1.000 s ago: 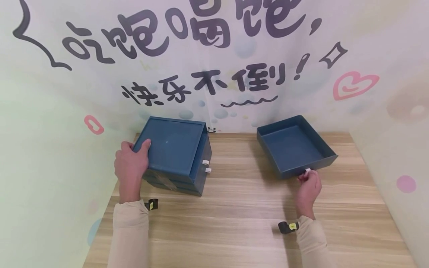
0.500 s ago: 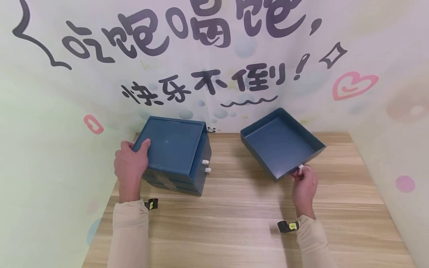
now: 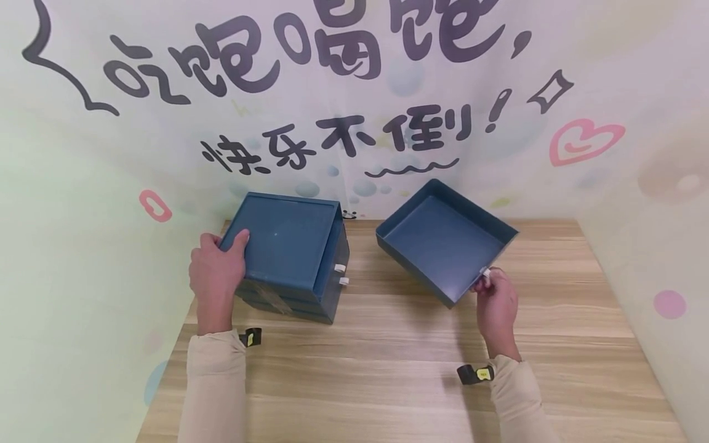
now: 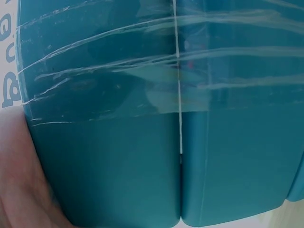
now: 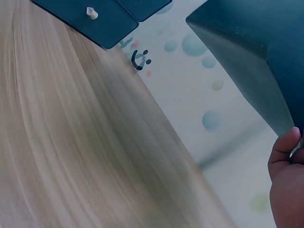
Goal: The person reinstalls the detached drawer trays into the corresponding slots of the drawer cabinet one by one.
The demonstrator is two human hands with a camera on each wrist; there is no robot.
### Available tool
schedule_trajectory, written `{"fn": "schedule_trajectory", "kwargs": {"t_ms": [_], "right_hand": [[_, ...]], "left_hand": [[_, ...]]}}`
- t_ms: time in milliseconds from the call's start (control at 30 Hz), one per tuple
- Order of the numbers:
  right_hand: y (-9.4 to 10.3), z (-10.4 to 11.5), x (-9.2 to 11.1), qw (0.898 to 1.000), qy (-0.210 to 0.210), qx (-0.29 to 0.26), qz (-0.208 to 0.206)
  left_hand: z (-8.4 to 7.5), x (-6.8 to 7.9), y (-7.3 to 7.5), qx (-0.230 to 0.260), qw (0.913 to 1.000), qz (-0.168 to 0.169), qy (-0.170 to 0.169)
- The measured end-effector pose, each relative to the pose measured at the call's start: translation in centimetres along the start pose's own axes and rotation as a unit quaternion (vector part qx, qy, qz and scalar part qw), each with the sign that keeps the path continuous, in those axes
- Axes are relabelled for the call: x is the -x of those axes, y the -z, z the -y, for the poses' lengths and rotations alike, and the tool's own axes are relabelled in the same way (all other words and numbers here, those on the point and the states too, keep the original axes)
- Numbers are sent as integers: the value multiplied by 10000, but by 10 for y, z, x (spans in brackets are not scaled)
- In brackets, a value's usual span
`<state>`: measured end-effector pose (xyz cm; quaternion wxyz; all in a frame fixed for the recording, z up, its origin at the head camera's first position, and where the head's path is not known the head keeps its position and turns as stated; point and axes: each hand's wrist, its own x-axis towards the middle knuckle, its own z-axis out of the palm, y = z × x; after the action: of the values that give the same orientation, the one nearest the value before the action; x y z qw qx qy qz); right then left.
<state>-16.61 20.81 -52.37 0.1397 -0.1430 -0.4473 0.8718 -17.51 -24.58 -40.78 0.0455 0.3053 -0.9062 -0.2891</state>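
On the left of the head view stands a dark blue drawer cabinet [image 3: 290, 240], its right side showing an open top slot and two small white pull tabs [image 3: 340, 268]. My left hand [image 3: 216, 271] grips the cabinet's left edge, thumb on top; its fingers are mostly hidden. Clear tape [image 4: 142, 61] runs across the cabinet's side in the left wrist view. My right hand [image 3: 496, 307] pinches the white tab [image 3: 485, 275] of a loose blue drawer [image 3: 445, 243]. The drawer hangs tilted above the table, apart from the cabinet, with nothing inside.
The wood-grain table [image 3: 382, 369] lies beneath both hands. A printed backdrop [image 3: 354, 178] with black lettering rises behind it, and pale walls [image 3: 66, 277] flank both sides. In the right wrist view, the cabinet's front [image 5: 111, 21] shows at the top.
The loose drawer has moved left toward the cabinet and turned, its near corner tilting down. My right hand has shifted slightly left with it. The left hand and cabinet stay in place.
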Motion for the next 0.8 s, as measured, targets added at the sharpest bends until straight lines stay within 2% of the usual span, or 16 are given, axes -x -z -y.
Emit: {"fn": "schedule_trajectory", "kwargs": {"t_ms": [400, 800], "right_hand": [[-9, 7, -1, 9985, -66, 354, 401], [-14, 15, -1, 9950, -413, 457, 789]], "left_hand": [[-2, 0, 1, -119, 9999, 88, 23], [-3, -3, 3, -261, 9990, 350, 111]]}}
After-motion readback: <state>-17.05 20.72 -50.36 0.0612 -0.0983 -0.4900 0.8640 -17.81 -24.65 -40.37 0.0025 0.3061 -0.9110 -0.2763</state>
